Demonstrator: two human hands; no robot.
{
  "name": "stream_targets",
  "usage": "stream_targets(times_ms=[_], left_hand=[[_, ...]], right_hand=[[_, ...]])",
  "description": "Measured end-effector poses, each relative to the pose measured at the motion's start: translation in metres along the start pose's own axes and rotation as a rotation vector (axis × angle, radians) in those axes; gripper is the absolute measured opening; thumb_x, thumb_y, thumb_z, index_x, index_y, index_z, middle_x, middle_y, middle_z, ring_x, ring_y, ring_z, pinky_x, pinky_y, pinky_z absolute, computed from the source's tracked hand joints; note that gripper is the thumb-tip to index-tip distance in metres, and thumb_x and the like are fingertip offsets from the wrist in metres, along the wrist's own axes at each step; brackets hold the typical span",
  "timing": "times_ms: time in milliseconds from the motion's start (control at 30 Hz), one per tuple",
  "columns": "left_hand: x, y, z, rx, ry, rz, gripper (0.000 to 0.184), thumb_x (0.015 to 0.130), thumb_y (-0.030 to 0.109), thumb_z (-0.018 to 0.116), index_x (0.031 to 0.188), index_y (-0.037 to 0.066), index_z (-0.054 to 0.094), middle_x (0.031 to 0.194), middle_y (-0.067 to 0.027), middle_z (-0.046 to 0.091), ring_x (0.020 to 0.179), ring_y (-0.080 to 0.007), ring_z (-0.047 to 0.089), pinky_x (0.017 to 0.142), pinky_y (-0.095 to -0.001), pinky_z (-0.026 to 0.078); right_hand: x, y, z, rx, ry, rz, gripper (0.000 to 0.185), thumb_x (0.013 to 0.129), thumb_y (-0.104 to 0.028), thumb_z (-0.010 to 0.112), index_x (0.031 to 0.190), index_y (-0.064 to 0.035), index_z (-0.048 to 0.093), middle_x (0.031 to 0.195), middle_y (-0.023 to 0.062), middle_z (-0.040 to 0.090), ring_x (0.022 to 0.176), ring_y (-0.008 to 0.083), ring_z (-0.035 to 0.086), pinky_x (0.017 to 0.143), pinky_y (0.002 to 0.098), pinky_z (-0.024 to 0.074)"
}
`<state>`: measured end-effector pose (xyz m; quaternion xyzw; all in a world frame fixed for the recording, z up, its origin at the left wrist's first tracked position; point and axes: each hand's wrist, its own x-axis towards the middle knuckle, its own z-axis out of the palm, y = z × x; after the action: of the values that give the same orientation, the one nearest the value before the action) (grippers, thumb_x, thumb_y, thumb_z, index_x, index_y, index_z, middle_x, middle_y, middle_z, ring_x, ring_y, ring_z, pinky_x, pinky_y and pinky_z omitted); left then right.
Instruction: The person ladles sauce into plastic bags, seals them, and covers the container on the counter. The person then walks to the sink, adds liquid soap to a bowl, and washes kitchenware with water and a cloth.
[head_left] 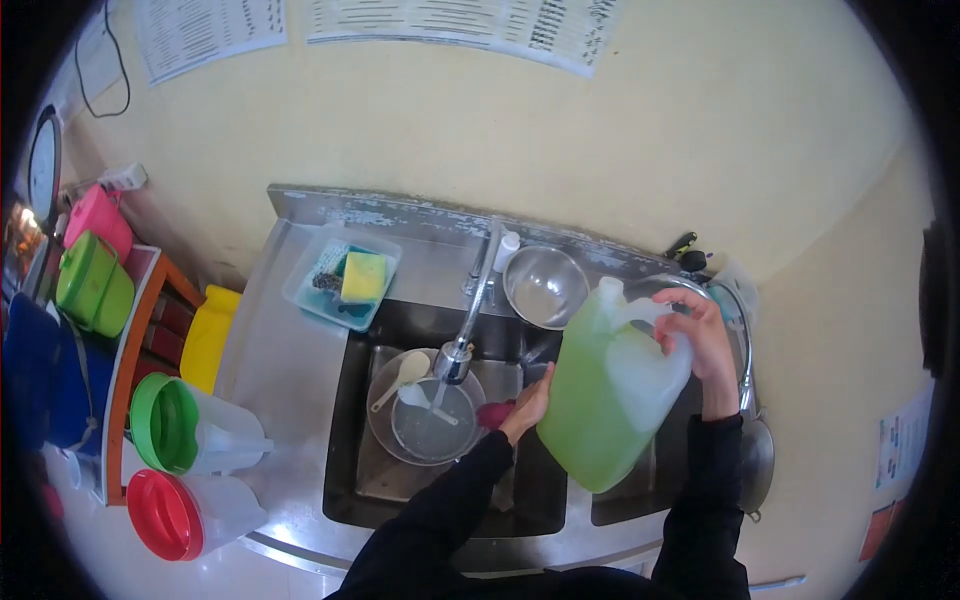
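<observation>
A large translucent jug (600, 400) of green liquid is held tilted over the right part of the double sink. Its neck has no cap on it. My right hand (697, 335) is closed around the jug's handle. Against the jug's lower left side rests my left hand (530, 405), its fingertips partly hidden behind the jug. Left of that hand, a clear bowl (435, 425) with water and a white utensil stands in the left basin, under the faucet (455, 360). A pale rice paddle (403, 378) lies across the bowls there. Something dark pink (492, 414) shows beside my left hand.
A plastic tub (300, 288) holds a yellow sponge (363, 277) and a dark scrubber. Behind the sink sits a steel bowl (546, 287). Green-rimmed (165, 424) and red-rimmed (165, 515) pitchers lie at the left. A round metal lid (757, 465) is at the right edge.
</observation>
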<state>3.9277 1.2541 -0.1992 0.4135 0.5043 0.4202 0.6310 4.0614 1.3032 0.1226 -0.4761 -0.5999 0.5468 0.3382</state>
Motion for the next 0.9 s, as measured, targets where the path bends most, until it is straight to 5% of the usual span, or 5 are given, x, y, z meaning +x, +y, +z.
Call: stream_targets(times_ms=[67,167,300,600,900], left_hand=[[-0.013,0.020,-0.013,0.062,-0.073,-0.139,0.082,0.092,0.066,0.007,0.138,0.009,0.043,0.139,-0.0166,0.045,0.131,-0.0308,0.039,0.108,-0.0354,0.027],[0.002,-0.020,-0.008,-0.100,-0.027,0.020,0.081,0.092,0.066,0.006,0.141,0.010,0.038,0.142,-0.0154,0.042,0.132,-0.0296,0.037,0.109,-0.0340,0.026],[0.017,-0.063,-0.007,-0.321,-0.076,-0.026,0.076,0.094,0.063,0.011,0.143,0.010,0.033,0.144,-0.0137,0.039,0.134,-0.0267,0.034,0.109,-0.0328,0.025],[-0.053,0.008,-0.020,-0.521,-0.153,-0.056,0.066,0.100,0.051,0.012,0.144,0.004,0.029,0.143,-0.0110,0.038,0.131,-0.0226,0.036,0.110,-0.0323,0.025],[-0.056,0.005,-0.024,-0.455,-0.103,-0.004,0.067,0.100,0.051,0.014,0.143,0.002,0.031,0.142,-0.0116,0.039,0.130,-0.0224,0.036,0.109,-0.0321,0.026]], right_hand=[[0.013,0.005,-0.001,0.069,0.000,0.071,0.023,0.075,0.005,0.060,0.097,-0.0011,0.061,0.068,0.0112,0.062,0.049,0.0118,0.055,0.046,0.0240,0.0453],[0.030,0.022,0.000,0.141,-0.006,0.139,0.018,0.077,0.003,0.062,0.095,-0.0021,0.060,0.069,0.0111,0.061,0.051,0.0140,0.057,0.045,0.0255,0.0468],[0.048,0.041,0.006,0.257,-0.052,0.206,0.013,0.080,-0.001,0.063,0.092,-0.0027,0.059,0.070,0.0112,0.061,0.057,0.0188,0.060,0.047,0.0275,0.0493],[0.072,0.071,0.004,0.413,-0.016,0.343,0.018,0.081,-0.004,0.066,0.095,-0.0032,0.055,0.070,0.0115,0.059,0.064,0.0252,0.062,0.049,0.0313,0.0537],[0.076,0.071,0.008,0.505,0.032,0.408,0.026,0.081,-0.005,0.067,0.101,-0.0034,0.050,0.074,0.0126,0.055,0.067,0.0258,0.061,0.049,0.0312,0.0537]])
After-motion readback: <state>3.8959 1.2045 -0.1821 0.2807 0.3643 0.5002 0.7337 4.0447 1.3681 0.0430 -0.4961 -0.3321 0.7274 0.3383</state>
